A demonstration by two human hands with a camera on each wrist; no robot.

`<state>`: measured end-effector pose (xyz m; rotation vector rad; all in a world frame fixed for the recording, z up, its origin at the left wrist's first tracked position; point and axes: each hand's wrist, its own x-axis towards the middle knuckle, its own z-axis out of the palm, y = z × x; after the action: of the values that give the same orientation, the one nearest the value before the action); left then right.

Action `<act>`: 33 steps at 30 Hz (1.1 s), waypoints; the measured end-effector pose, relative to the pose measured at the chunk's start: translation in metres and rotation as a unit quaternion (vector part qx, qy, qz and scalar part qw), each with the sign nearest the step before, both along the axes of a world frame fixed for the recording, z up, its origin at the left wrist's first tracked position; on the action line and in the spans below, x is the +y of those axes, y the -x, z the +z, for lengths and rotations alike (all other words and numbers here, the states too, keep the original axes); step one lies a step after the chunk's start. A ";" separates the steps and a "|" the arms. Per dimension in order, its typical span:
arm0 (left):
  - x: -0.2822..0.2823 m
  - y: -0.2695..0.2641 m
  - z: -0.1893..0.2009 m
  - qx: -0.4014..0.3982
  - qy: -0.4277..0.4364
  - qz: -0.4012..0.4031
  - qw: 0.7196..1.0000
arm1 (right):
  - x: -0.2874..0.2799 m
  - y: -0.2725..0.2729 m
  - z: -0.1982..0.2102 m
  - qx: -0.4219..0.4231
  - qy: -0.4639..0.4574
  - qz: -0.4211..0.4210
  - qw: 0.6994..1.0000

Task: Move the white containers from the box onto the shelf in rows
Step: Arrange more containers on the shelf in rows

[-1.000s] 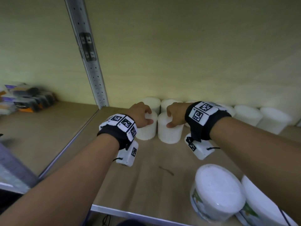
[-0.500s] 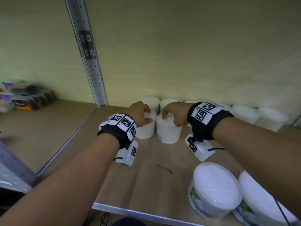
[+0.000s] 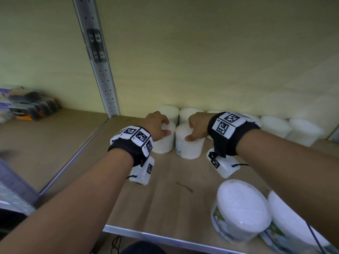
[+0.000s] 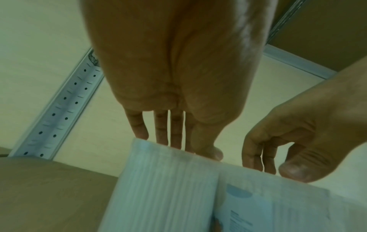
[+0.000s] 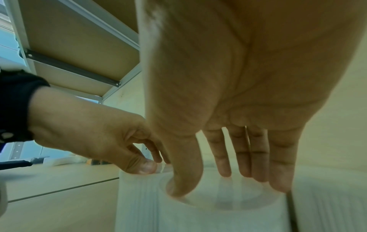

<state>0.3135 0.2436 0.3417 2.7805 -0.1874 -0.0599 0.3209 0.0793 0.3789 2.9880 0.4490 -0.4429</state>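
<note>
Two small ribbed white containers stand side by side on the wooden shelf [image 3: 161,202], in front of a back row. My left hand [image 3: 166,126] grips the left container [image 3: 164,143] from above, fingers over its far edge and thumb on the near rim; the left wrist view shows the same left hand [image 4: 178,141] on that container [image 4: 158,188]. My right hand [image 3: 191,130] holds the right container [image 3: 189,149] by its top, thumb on the near rim. In the right wrist view the right hand [image 5: 228,182] has its fingertips on that container's lid [image 5: 198,211].
A back row of white containers [image 3: 275,125] lines the shelf's rear wall. Two large white tubs [image 3: 240,208] sit at the front right. A perforated metal upright [image 3: 102,70] divides off the left bay, which holds dark packs [image 3: 27,109]. The shelf's metal front edge [image 3: 165,237] is near.
My right hand has shifted from the side of the right container up onto its top, and that container has moved slightly closer to the left one. The left hand has stayed put.
</note>
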 end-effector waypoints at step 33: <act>0.001 -0.001 -0.004 -0.003 0.006 -0.002 1.000 | 0.002 0.002 0.001 0.002 0.023 -0.003 1.000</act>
<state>0.3149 0.2445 0.3378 2.7681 -0.1938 -0.0498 0.3189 0.0816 0.3801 2.9462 0.4254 -0.4535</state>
